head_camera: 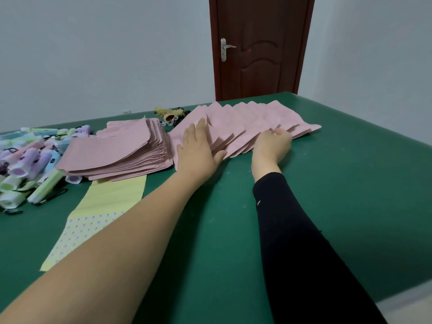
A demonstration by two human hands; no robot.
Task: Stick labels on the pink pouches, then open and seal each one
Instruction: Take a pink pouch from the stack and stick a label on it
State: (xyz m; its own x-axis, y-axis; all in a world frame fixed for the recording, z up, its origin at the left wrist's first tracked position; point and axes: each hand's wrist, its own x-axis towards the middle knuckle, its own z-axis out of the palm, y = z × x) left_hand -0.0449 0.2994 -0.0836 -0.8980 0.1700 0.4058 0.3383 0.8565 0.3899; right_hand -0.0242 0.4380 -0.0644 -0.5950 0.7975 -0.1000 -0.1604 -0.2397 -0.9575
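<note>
The fingers (201, 128) of the left hand (198, 153) lie straight and spread, pressing the pouches (245, 120). Those of the right hand (272, 143) curl onto the row's near edge. Press firmly and slide evenly, I'd judge, so each pouch shows a bare face for its label. Thin and pale pink, they overlap in a fan on the table (350, 183), beside a thick stack (121, 155).

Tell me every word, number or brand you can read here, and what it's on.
No text here can be read.
On the label sheet: rows of tiny printed stickers, too small to read.
On the pastel tubes: dark marks, too blurred to read.
On the fanned pink pouches and the stacked pink pouches: no print visible.
</note>
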